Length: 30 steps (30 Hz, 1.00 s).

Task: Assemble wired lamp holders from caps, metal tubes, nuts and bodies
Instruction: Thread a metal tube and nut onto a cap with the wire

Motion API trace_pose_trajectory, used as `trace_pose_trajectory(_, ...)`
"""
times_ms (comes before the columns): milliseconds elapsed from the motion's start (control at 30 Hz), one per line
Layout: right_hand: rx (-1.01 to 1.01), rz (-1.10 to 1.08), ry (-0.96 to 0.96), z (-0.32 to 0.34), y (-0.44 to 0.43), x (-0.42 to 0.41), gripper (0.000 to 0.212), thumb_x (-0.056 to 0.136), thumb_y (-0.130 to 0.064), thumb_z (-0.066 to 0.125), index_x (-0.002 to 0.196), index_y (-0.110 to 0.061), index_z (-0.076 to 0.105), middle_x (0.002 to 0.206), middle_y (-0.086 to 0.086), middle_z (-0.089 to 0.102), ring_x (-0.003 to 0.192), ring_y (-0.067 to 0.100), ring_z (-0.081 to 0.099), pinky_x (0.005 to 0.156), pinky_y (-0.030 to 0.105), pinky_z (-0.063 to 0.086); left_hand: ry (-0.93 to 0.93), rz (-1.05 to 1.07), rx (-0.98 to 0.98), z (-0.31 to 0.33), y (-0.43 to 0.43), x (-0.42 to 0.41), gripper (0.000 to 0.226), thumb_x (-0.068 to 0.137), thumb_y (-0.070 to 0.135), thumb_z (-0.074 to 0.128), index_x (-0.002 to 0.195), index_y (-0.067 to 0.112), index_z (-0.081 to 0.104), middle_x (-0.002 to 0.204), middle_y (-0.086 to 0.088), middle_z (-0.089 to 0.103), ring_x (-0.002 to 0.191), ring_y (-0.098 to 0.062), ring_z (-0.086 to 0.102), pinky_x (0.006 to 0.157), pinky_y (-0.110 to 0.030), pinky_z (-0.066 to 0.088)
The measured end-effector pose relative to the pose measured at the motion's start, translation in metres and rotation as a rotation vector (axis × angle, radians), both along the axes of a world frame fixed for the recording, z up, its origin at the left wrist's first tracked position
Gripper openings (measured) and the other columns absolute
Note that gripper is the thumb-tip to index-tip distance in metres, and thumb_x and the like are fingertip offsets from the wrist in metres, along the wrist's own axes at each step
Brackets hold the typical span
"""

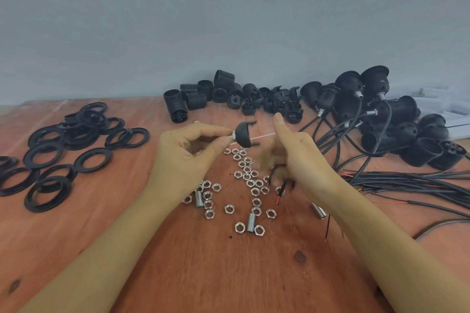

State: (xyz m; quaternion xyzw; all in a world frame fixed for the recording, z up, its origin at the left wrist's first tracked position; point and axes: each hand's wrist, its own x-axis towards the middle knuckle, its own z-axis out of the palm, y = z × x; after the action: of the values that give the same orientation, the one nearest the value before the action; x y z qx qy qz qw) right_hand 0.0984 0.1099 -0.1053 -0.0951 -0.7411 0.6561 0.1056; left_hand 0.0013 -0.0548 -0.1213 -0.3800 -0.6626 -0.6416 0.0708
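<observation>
Small hexagonal steel nuts [250, 183] and short threaded metal tubes [251, 223] lie loose on the reddish wooden tabletop [203, 274]: light, hard, likely to roll. Above them the left grip [188, 157] pinches the metal stub of a rigid black domed plastic cap [244, 133], probably a surer hold than its smooth dome. The right grip [297, 157], blurred, curls round a limp black cable [282, 189]. Ribbed black bodies [203, 94] lie beyond

Reddish-brown wooden table [208, 274], dark knots, plain grey wall [229, 20] behind, soft light
</observation>
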Motion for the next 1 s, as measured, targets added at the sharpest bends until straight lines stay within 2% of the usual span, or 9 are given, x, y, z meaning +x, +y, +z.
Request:
trace_pose_trajectory(67,0.086,-0.078,-0.023,-0.004,0.001,-0.001,0.080,0.101,-0.058,0.032,0.038,-0.015,0.057,0.037,0.004,0.047,0.035,0.014,0.042,0.045,0.024,0.038,-0.007,0.013,0.009,0.001,-0.001,-0.002,0.014,0.077,0.024,0.074,0.090,0.028,0.074,0.082,0.011,0.075,0.076,-0.010,0.071,0.073,-0.022,0.057)
trace_pose_trajectory(233,-0.027,0.011,0.007,-0.005,-0.002,-0.003,0.050,0.099,-0.054,0.042,0.079,-0.018,0.071,0.065,0.002,0.067,0.047,0.012,0.052,0.040,0.021,0.039,-0.004,0.012,0.004,0.000,-0.003,-0.005,0.014,0.077,0.024,0.074,0.091,0.027,0.074,0.084,0.010,0.076,0.076,-0.013,0.072,0.075,-0.026,0.059)
trace_pose_trajectory(367,0.081,-0.029,0.026,-0.006,0.000,-0.003,0.065,0.097,-0.054,0.046,0.046,-0.017,0.062,0.041,0.004,0.050,0.037,0.014,0.043,0.040,0.018,0.036,0.001,0.010,0.010,0.000,-0.004,-0.007,0.014,0.076,0.024,0.075,0.090,0.027,0.074,0.082,0.011,0.075,0.073,-0.012,0.072,0.073,-0.023,0.058)
trace_pose_trajectory(467,0.106,-0.020,0.181,-0.005,-0.001,-0.003,0.008,0.084,-0.033,0.073,0.092,-0.032,0.071,0.076,-0.004,0.071,0.058,0.011,0.064,0.047,0.024,0.046,0.002,-0.014,0.000,-0.002,-0.004,-0.007,0.014,0.077,0.022,0.075,0.091,0.025,0.075,0.082,0.006,0.076,0.074,-0.014,0.072,0.072,-0.023,0.057)
trace_pose_trajectory(533,0.081,0.074,0.230,-0.011,0.000,-0.005,0.039,0.079,-0.019,0.078,0.116,-0.028,0.066,0.097,-0.007,0.074,0.072,0.012,0.069,0.053,0.021,0.052,0.005,-0.042,-0.015,-0.003,-0.003,-0.006,0.013,0.078,0.021,0.075,0.091,0.023,0.076,0.083,0.002,0.076,0.074,-0.016,0.072,0.070,-0.023,0.056)
trace_pose_trajectory(600,0.124,0.074,0.221,-0.009,-0.004,-0.006,0.017,0.079,-0.035,0.074,0.094,-0.027,0.074,0.079,-0.004,0.074,0.062,0.009,0.066,0.052,0.019,0.051,0.027,-0.072,-0.016,-0.003,-0.003,-0.006,0.012,0.080,0.019,0.075,0.092,0.021,0.076,0.083,0.002,0.076,0.075,-0.015,0.071,0.071,-0.023,0.055)
trace_pose_trajectory(700,0.252,-0.025,0.109,-0.007,-0.007,-0.005,0.061,0.077,-0.071,0.050,0.054,-0.018,0.071,0.048,0.003,0.062,0.043,0.010,0.051,0.048,0.018,0.044,0.138,-0.051,-0.037,-0.002,-0.003,-0.006,0.012,0.082,0.015,0.075,0.094,0.018,0.076,0.084,0.003,0.074,0.076,-0.013,0.070,0.070,-0.020,0.053)
trace_pose_trajectory(800,0.257,-0.012,0.002,0.004,0.004,-0.001,0.075,0.079,-0.078,0.036,0.071,-0.014,0.075,0.058,0.006,0.068,0.048,0.014,0.060,0.046,0.020,0.046,0.097,-0.003,-0.014,-0.003,-0.004,-0.009,0.012,0.082,0.022,0.075,0.093,0.025,0.075,0.084,0.007,0.074,0.075,-0.014,0.070,0.070,-0.024,0.056)
trace_pose_trajectory(1000,0.934,-0.080,-0.089,0.010,0.048,0.032,0.017,0.084,-0.016,0.067,0.080,-0.032,0.067,0.070,-0.013,0.067,0.067,0.001,0.060,0.065,0.020,0.048,0.213,0.119,-0.130,-0.007,-0.009,-0.015,0.018,0.083,0.012,0.075,0.091,0.028,0.074,0.085,0.015,0.073,0.077,-0.006,0.069,0.074,-0.016,0.053)
